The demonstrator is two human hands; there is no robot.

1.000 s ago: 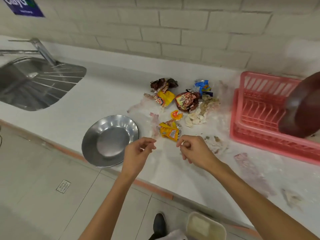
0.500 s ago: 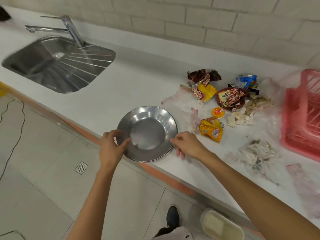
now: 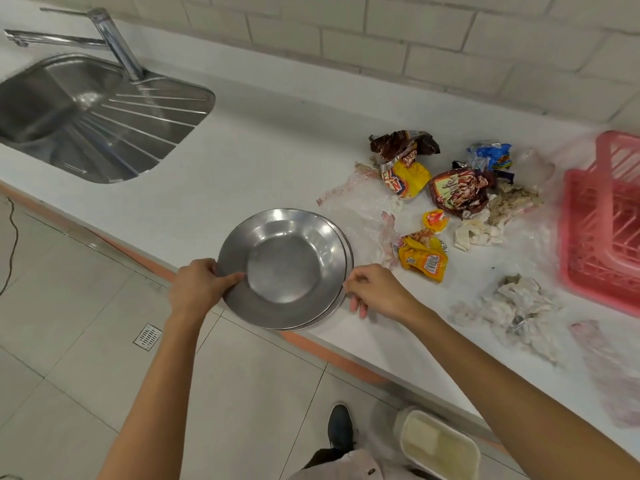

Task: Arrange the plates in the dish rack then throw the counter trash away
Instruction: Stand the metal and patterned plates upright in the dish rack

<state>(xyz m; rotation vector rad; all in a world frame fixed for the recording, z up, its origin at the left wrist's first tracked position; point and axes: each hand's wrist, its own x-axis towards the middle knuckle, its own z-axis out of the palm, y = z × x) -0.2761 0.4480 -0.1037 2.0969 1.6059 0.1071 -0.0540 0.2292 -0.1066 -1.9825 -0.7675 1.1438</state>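
The left hand point(image 3: 197, 289) grips the plate point(image 3: 287, 265) at its left rim, thumb on top; the right hand point(image 3: 377, 289) pinches the opposite rim, with the plate between them.

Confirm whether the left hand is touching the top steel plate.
Touching. The head view shows the left hand gripping the top steel plate at its near-left rim, thumb lying over the rim.

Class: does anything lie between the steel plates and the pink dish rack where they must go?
Yes. Snack wrappers and crumpled tissue litter the counter between the steel plates and the dish rack; carried above them, the plates should pass.
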